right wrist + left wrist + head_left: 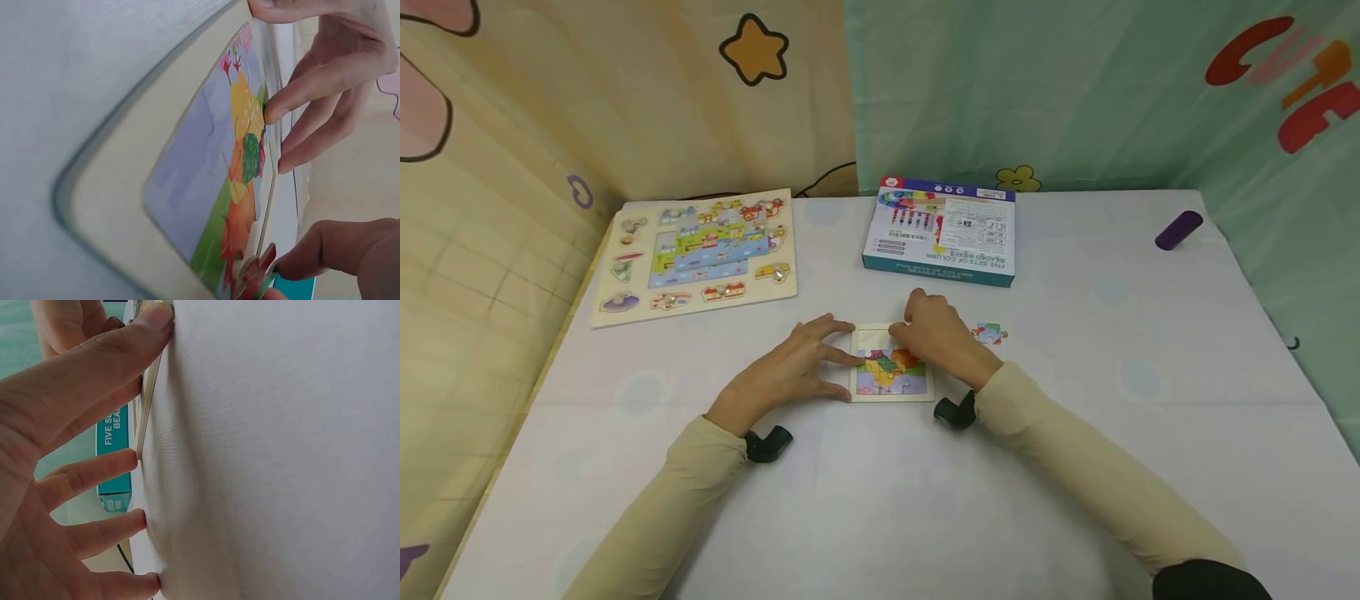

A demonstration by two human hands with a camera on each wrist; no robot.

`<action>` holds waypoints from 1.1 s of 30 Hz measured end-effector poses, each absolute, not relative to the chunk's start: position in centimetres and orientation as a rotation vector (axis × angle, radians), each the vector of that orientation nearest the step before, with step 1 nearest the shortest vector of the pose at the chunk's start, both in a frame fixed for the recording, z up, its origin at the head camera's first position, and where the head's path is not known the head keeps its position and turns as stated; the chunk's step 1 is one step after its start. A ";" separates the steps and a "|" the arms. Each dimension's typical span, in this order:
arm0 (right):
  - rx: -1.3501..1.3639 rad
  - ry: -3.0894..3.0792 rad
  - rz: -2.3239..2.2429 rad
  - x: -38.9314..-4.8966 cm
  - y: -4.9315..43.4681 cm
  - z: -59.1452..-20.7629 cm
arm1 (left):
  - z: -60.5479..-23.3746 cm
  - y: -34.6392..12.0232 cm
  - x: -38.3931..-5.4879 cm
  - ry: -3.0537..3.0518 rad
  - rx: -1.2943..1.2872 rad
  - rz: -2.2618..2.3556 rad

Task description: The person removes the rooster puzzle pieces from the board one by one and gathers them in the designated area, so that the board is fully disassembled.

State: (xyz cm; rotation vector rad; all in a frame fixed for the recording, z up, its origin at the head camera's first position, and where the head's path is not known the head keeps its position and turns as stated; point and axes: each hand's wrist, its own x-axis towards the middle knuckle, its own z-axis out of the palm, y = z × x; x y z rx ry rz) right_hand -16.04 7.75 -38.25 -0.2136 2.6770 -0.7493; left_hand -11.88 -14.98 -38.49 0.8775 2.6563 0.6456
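Puzzle tray (pixel 891 398) meets the spread left grip (pixel 786 367) at its edge while the right grip (pixel 938 332) pinches a puzzle piece (pixel 255 275).

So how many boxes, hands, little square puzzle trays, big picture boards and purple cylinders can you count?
Boxes: 1, the flat box
Hands: 2, the left hand and the right hand
Little square puzzle trays: 1, the puzzle tray
Big picture boards: 1, the picture board
Purple cylinders: 1, the purple cylinder
Total: 6
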 end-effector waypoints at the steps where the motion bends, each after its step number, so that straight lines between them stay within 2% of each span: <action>1: -0.234 2.675 -0.768 -16.0 7.9 -38.3 | -38.5 -15.0 -11.9 2.657 0.882 0.644; 20: -0.656 2.680 -0.935 -16.4 10.1 -38.5 | -38.4 -15.0 -11.7 2.669 0.902 0.648; 33: -0.672 2.620 -0.900 -15.9 11.8 -37.9 | -38.4 -15.2 -11.6 2.649 0.889 0.668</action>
